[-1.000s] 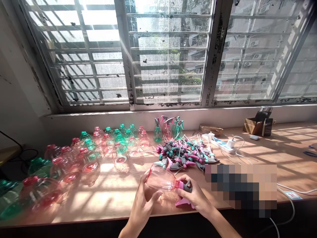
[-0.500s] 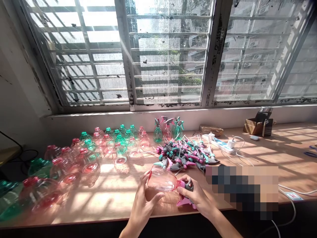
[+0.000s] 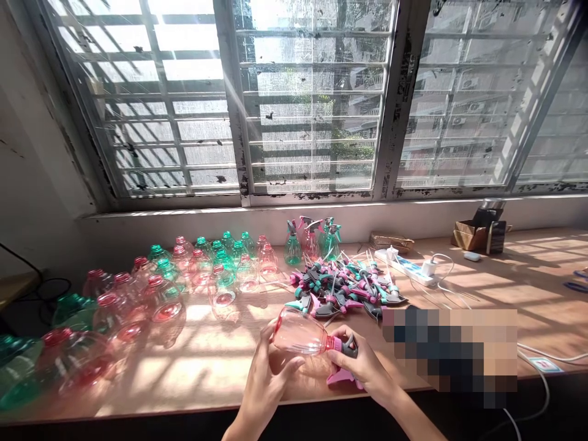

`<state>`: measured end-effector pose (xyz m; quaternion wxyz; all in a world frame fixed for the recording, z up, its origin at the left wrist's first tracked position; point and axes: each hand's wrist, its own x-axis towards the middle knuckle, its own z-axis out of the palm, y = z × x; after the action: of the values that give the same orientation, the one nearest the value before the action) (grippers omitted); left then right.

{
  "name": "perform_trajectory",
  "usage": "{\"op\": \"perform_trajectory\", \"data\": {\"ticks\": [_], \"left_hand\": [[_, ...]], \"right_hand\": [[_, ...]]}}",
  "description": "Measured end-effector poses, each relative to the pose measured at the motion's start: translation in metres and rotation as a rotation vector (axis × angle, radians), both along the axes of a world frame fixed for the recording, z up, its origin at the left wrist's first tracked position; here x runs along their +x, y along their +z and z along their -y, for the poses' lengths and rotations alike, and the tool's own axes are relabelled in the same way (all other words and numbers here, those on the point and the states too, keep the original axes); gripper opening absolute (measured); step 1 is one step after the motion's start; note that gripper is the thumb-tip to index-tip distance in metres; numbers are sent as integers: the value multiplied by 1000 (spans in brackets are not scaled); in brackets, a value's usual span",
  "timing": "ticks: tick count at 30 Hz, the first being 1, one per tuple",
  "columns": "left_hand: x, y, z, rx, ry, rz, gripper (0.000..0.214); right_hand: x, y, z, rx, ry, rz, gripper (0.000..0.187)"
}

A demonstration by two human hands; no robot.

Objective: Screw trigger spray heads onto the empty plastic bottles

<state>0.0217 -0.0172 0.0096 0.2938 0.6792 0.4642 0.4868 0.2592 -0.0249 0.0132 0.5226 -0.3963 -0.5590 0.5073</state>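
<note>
A clear pink spray bottle (image 3: 301,332) lies on its side in the air between my hands, its base to the left. My left hand (image 3: 271,361) is closed around the base end, thumb below and fingers behind. At the neck, my right hand (image 3: 361,361) grips the pink-and-grey spray head (image 3: 342,346), which sits on the bottle's mouth; its pink trigger end points down toward the table's front edge. How tightly the collar is seated I cannot tell. Just behind the bottle lies a heap of loose spray heads (image 3: 344,285) in pink, teal and grey.
Several open pink and green bottles (image 3: 156,297) stand on the left of the wooden table (image 3: 184,373). A few bottles with spray heads (image 3: 311,240) stand by the wall. Farther right are a power strip (image 3: 407,267), a woven basket (image 3: 391,241), a cardboard box (image 3: 471,234) and cables. A blurred patch covers the right front.
Almost nothing differs. My right hand and the spray head have turned or shifted very slightly at the bottle's neck, while my left hand keeps its hold.
</note>
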Motion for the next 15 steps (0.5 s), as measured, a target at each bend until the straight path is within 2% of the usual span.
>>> {"op": "perform_trajectory", "data": {"ticks": [6,12,15], "left_hand": [[0,0,1,-18,25,61,45],[-2,-16,-8,134,20,14,48],[-2,-21,-8,137,46,34,58]], "right_hand": [[0,-2,0,-6,-40,46,39],[3,-3,-5,-35,-35,-39,45],[1,-1,-3,-36,-39,-16,43]]}}
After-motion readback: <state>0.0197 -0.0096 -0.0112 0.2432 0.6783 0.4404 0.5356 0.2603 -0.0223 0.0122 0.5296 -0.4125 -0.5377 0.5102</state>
